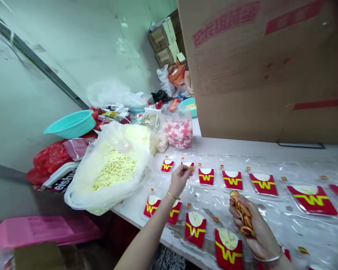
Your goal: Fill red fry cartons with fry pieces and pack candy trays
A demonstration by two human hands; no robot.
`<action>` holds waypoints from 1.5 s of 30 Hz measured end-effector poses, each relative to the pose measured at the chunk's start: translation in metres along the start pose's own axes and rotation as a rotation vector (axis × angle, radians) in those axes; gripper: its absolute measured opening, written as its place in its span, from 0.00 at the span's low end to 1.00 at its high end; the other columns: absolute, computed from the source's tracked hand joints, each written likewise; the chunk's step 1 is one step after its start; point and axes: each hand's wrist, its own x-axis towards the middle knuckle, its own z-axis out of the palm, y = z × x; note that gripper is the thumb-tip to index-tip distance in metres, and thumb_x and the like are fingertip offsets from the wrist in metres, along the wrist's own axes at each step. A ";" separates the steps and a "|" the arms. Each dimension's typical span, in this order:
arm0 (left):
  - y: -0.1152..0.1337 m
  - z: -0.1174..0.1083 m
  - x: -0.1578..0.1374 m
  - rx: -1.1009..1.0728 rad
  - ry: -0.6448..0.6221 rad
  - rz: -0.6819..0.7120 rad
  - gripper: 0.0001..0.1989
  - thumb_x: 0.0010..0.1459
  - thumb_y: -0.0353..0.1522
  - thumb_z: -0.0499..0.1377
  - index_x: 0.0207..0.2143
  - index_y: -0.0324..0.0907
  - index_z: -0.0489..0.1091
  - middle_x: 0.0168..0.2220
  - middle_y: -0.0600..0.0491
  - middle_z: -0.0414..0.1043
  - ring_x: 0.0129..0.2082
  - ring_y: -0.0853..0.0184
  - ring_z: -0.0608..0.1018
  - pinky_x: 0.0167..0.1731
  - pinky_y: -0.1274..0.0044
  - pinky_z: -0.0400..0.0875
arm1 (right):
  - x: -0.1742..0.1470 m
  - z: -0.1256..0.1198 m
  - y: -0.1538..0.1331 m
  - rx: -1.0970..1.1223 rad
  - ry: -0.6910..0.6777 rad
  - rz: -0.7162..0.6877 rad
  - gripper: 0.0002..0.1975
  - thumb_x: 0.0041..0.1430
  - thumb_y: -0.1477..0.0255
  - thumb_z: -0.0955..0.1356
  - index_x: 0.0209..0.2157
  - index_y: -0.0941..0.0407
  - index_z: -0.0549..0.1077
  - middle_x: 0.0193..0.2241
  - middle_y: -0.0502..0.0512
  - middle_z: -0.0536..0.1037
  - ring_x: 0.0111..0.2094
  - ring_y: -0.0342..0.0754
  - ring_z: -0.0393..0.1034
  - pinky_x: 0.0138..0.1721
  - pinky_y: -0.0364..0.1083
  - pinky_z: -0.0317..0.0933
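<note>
My left hand reaches to the back row of clear plastic packs, its thumb and fingers pinched on a small orange-brown toy burger. Just under those fingers is a red fries box with a yellow W. Closer to me, my right hand is curled around a handful of miniature toy burgers. Red W boxes lie in rows in the clear packs, several with a tiny burger beside them, such as this front box. Pale fries pieces show inside some front boxes.
Left of the packs, a big clear bag holds pale fries pieces. Behind it stand a pink-and-white filled bag and a turquoise basin. A large cardboard box blocks the back right. Another person's hand shows beyond it.
</note>
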 end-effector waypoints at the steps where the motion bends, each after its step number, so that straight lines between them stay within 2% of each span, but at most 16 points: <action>1: -0.015 -0.023 0.019 0.109 0.060 0.023 0.08 0.55 0.35 0.57 0.32 0.39 0.67 0.27 0.53 0.71 0.28 0.70 0.74 0.28 0.80 0.67 | 0.003 0.005 0.005 -0.019 0.008 0.025 0.14 0.47 0.65 0.72 0.34 0.55 0.70 0.26 0.48 0.69 0.19 0.35 0.57 0.10 0.31 0.48; 4: -0.050 -0.080 0.074 0.562 0.174 0.101 0.05 0.56 0.30 0.54 0.31 0.39 0.69 0.28 0.52 0.72 0.29 0.69 0.74 0.31 0.79 0.67 | 0.014 0.022 0.016 -0.078 0.023 0.101 0.13 0.51 0.62 0.71 0.35 0.54 0.69 0.23 0.46 0.67 0.18 0.35 0.55 0.11 0.31 0.47; 7: -0.071 -0.107 0.116 0.828 0.154 0.147 0.07 0.56 0.28 0.53 0.31 0.39 0.71 0.32 0.50 0.73 0.34 0.67 0.74 0.36 0.77 0.67 | 0.027 0.038 0.023 -0.131 0.009 0.153 0.13 0.52 0.61 0.70 0.32 0.55 0.67 0.19 0.44 0.63 0.16 0.34 0.51 0.12 0.32 0.45; 10: -0.085 -0.111 0.136 0.963 0.033 0.145 0.09 0.57 0.28 0.52 0.32 0.40 0.72 0.36 0.47 0.73 0.37 0.65 0.74 0.38 0.75 0.67 | 0.039 0.052 0.027 -0.164 0.010 0.151 0.14 0.51 0.61 0.70 0.31 0.55 0.66 0.20 0.44 0.63 0.16 0.34 0.52 0.12 0.32 0.46; 14: -0.099 -0.106 0.137 1.101 -0.165 0.154 0.12 0.57 0.26 0.50 0.36 0.42 0.74 0.40 0.48 0.73 0.39 0.66 0.73 0.41 0.75 0.66 | 0.053 0.062 0.031 -0.197 0.014 0.128 0.14 0.51 0.62 0.71 0.31 0.54 0.65 0.22 0.45 0.65 0.18 0.35 0.56 0.13 0.33 0.47; 19: -0.102 -0.111 0.128 1.207 -0.233 0.159 0.18 0.54 0.22 0.50 0.41 0.46 0.73 0.45 0.47 0.70 0.48 0.61 0.69 0.47 0.67 0.61 | 0.064 0.067 0.039 -0.248 -0.023 0.175 0.14 0.52 0.60 0.69 0.30 0.54 0.65 0.19 0.44 0.64 0.15 0.34 0.51 0.11 0.34 0.44; 22: -0.093 -0.114 0.128 1.268 -0.312 0.158 0.20 0.53 0.20 0.50 0.42 0.46 0.72 0.46 0.48 0.70 0.49 0.59 0.68 0.47 0.65 0.59 | 0.067 0.070 0.043 -0.244 -0.046 0.202 0.14 0.53 0.60 0.69 0.29 0.54 0.64 0.18 0.43 0.62 0.14 0.34 0.49 0.11 0.34 0.42; 25: -0.072 -0.104 0.123 1.143 -0.276 0.136 0.16 0.56 0.24 0.51 0.43 0.44 0.72 0.47 0.46 0.70 0.49 0.58 0.68 0.49 0.64 0.58 | 0.070 0.073 0.044 -0.223 -0.077 0.184 0.12 0.52 0.62 0.69 0.30 0.54 0.63 0.20 0.44 0.63 0.15 0.34 0.50 0.11 0.34 0.41; 27: -0.050 -0.087 0.108 0.903 -0.255 0.125 0.13 0.59 0.31 0.52 0.44 0.43 0.71 0.47 0.46 0.70 0.49 0.59 0.69 0.49 0.66 0.59 | 0.074 0.074 0.042 -0.223 -0.074 0.148 0.12 0.52 0.64 0.69 0.30 0.55 0.64 0.21 0.44 0.64 0.16 0.35 0.53 0.11 0.34 0.42; 28: -0.038 -0.076 0.097 0.738 -0.294 0.117 0.13 0.59 0.35 0.53 0.44 0.43 0.71 0.47 0.47 0.70 0.48 0.60 0.70 0.48 0.68 0.61 | 0.075 0.074 0.042 -0.228 -0.066 0.131 0.12 0.51 0.64 0.69 0.30 0.55 0.64 0.22 0.45 0.65 0.17 0.35 0.54 0.11 0.34 0.43; 31: -0.004 -0.042 0.059 0.238 -0.613 0.024 0.16 0.57 0.41 0.56 0.43 0.42 0.70 0.41 0.50 0.72 0.40 0.66 0.73 0.41 0.75 0.66 | 0.080 0.073 0.039 -0.259 -0.053 0.087 0.11 0.52 0.64 0.69 0.32 0.55 0.66 0.24 0.46 0.66 0.18 0.36 0.56 0.12 0.34 0.44; 33: 0.005 -0.025 0.043 0.058 -0.674 -0.036 0.14 0.56 0.41 0.57 0.36 0.39 0.71 0.33 0.52 0.72 0.34 0.69 0.73 0.36 0.78 0.66 | 0.081 0.073 0.038 -0.275 -0.067 0.083 0.10 0.54 0.64 0.68 0.35 0.55 0.68 0.24 0.46 0.66 0.18 0.36 0.56 0.13 0.34 0.44; 36: -0.005 -0.017 0.053 -0.024 -0.466 -0.066 0.12 0.55 0.40 0.58 0.33 0.39 0.69 0.28 0.54 0.70 0.29 0.71 0.71 0.32 0.79 0.65 | 0.082 0.071 0.037 -0.266 -0.075 0.086 0.11 0.54 0.64 0.68 0.36 0.54 0.69 0.26 0.47 0.66 0.19 0.36 0.57 0.13 0.34 0.45; 38: -0.023 -0.020 0.078 -0.002 -0.250 -0.051 0.11 0.54 0.38 0.59 0.35 0.39 0.68 0.27 0.55 0.70 0.29 0.71 0.71 0.32 0.79 0.65 | 0.082 0.069 0.036 -0.241 -0.067 0.093 0.11 0.54 0.63 0.69 0.35 0.54 0.68 0.27 0.48 0.67 0.19 0.36 0.58 0.13 0.35 0.45; 40: -0.042 -0.025 0.105 0.084 -0.108 -0.027 0.08 0.52 0.35 0.59 0.33 0.39 0.68 0.25 0.56 0.69 0.27 0.71 0.71 0.31 0.79 0.64 | 0.083 0.067 0.036 -0.222 -0.063 0.105 0.11 0.53 0.63 0.69 0.33 0.55 0.68 0.27 0.47 0.66 0.20 0.36 0.58 0.13 0.34 0.44; 45: -0.073 -0.017 0.143 0.455 -0.128 -0.012 0.04 0.52 0.31 0.57 0.27 0.40 0.69 0.26 0.54 0.70 0.28 0.69 0.71 0.31 0.77 0.63 | 0.084 0.065 0.033 -0.210 -0.063 0.105 0.12 0.54 0.61 0.69 0.33 0.54 0.68 0.26 0.47 0.65 0.19 0.36 0.57 0.13 0.34 0.43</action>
